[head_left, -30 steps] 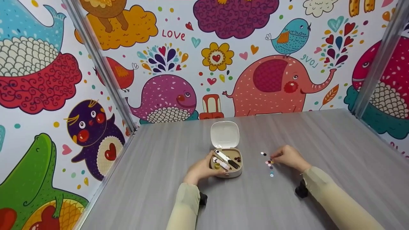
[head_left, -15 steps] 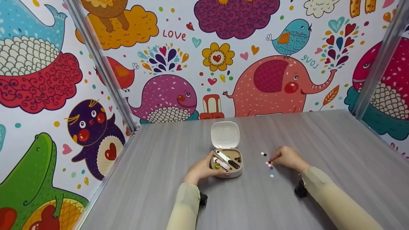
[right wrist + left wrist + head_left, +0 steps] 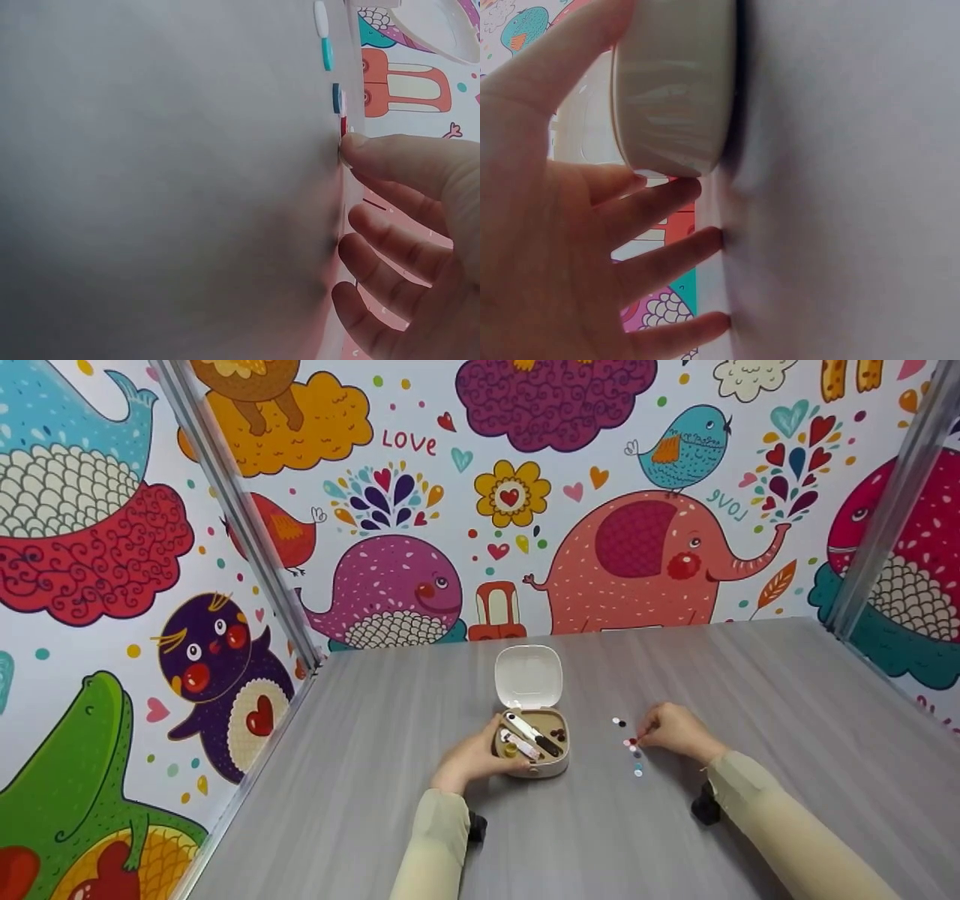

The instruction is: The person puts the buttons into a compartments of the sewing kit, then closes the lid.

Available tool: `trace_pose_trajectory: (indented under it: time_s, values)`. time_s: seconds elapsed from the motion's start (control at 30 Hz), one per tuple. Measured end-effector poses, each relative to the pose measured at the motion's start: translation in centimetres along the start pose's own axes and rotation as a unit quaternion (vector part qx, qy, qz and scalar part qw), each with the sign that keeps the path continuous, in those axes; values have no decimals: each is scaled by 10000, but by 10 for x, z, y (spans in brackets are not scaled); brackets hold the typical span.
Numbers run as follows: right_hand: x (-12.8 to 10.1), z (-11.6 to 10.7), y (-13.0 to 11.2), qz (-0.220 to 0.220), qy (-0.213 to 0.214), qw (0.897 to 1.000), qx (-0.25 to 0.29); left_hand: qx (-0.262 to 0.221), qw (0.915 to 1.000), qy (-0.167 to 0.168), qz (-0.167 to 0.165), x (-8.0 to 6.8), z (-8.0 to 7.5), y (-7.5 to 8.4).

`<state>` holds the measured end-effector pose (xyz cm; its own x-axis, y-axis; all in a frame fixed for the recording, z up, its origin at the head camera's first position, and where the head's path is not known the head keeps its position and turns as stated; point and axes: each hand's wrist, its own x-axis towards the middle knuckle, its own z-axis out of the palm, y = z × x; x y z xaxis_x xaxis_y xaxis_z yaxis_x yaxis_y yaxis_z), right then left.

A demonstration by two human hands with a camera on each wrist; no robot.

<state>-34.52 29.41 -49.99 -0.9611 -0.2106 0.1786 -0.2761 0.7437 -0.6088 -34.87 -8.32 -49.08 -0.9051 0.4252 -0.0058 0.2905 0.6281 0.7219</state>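
Observation:
My left hand (image 3: 472, 757) grips the near left side of a small cream box (image 3: 553, 768), thumb at the front and fingers behind. Its white lid (image 3: 528, 676) stands raised. Inside lie a white-and-black slim item (image 3: 536, 735), a pinkish-white one (image 3: 519, 744), a small yellow-green round thing (image 3: 510, 750) and dark brown round pieces (image 3: 557, 733). Right of the box, my right hand (image 3: 679, 733) pinches a small, mostly hidden button between thumb and index finger, at the table surface. Beside those fingertips lie a red button (image 3: 343, 124) and a dark blue one (image 3: 336, 98).
A teal button (image 3: 327, 55) and a white button (image 3: 321, 19) lie nearer the table's front. A white and a black button (image 3: 622, 724) lie farther back. The grey table (image 3: 360, 720) meets patterned walls (image 3: 420, 510) at the back and sides.
My right fingertips have shifted slightly at the button cluster and drawn a little to the right; the yellow button seen there earlier is no longer visible. The left hand and box have stayed put.

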Motion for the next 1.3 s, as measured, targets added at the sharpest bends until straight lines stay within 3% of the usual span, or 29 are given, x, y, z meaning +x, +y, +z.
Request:
trace_pose_trajectory:
  time_s: [0.53,0.77,1.07,1.3]
  values:
    - [7,-5,-6,-121,8,9989,450,-154,9999,-2,37,-1,0,1]
    - [10,-7,-12,-7,187,9989,434,102,9999,31,1,-1,-1,2]
    - [16,-6,-18,28,3,9977,675,-75,10000,-29,10,-6,-1,5]
    - [21,-5,-22,-92,9,9979,634,79,10000,7,-2,-2,-2,5]
